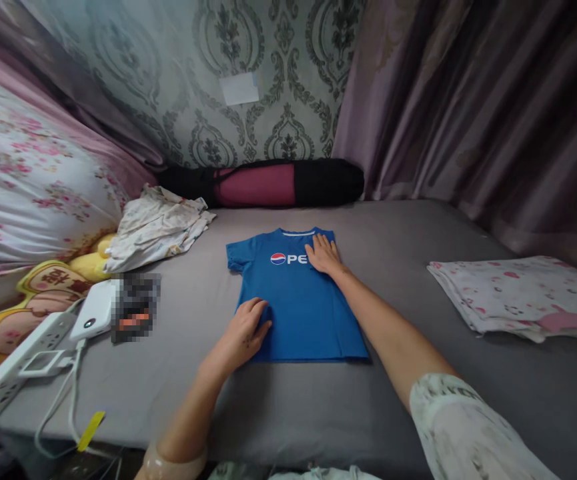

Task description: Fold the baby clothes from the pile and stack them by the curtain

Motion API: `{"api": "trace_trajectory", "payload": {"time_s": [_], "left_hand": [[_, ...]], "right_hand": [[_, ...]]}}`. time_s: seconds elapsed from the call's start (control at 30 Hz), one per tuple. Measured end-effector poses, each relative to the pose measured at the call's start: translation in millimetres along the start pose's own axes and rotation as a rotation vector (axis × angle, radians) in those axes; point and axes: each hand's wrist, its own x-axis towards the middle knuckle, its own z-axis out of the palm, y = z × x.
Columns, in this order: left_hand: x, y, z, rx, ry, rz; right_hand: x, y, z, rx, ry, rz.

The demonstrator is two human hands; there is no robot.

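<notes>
A blue T-shirt (295, 310) lies front side up, its collar pointing away from me. White letters and a round red, white and blue logo run across its chest. My right hand (324, 255) rests flat near the right shoulder, fingers spread, covering the end of the lettering. The left sleeve sticks out; on the right side no sleeve shows, and a crease runs down toward the hem. At the lower left edge of the shirt, my left hand (251, 327) touches the fabric with fingers bent and thumb apart.
A folded patterned cloth (518, 293) lies at right, a crumpled cloth (161, 223) at left. Behind is a black and maroon long bag (258, 185). A white power bank (95, 310), cables, a power strip (18, 367) and a yellow plush (43, 287) occupy the left side of the grey bed sheet (393, 230).
</notes>
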Motion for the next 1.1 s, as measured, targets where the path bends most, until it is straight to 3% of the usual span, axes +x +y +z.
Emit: {"api": "trace_trajectory", "payload": {"time_s": [0.17,0.3,0.5,0.67,0.9,1.1], "left_hand": [[-32,-10,-0.9,0.029,0.15,-0.046],[-47,-17,1.6,0.067,0.249,-0.129],[-50,-25,6.1,0.172,0.352,-0.207],[-51,-27,7.5,0.241,0.396,-0.245],[-51,-32,7.8,0.235,0.384,-0.31],[-47,-27,9.8,0.197,0.404,-0.364]], "right_hand": [[-43,10,-11,-0.026,0.055,-0.087],[-92,21,-9,-0.055,-0.005,-0.13],[-162,23,-14,0.003,-0.114,-0.186],[-200,16,-23,0.019,-0.107,-0.224],[-202,8,-35,-0.03,-0.188,-0.248],[-159,-15,-61,-0.078,-0.131,-0.291]]}}
